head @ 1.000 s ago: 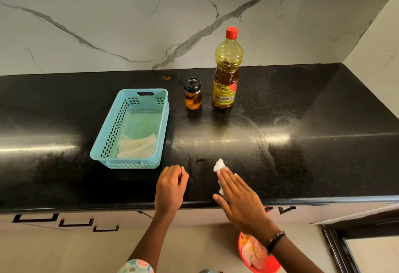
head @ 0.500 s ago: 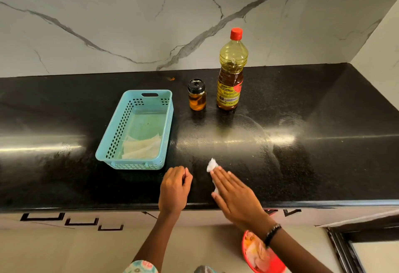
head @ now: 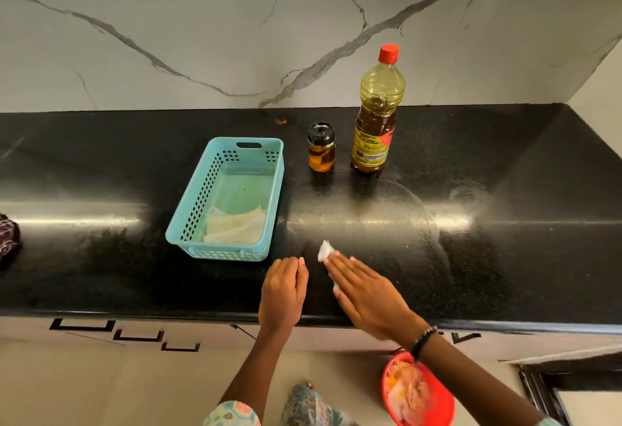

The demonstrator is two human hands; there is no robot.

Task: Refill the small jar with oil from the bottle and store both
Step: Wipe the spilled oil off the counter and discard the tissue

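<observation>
Black counter [head: 505, 190]: blue basket [head: 215, 250], small jar [head: 321, 148], oil bottle [head: 375, 116], white tissue [head: 325, 251].
</observation>
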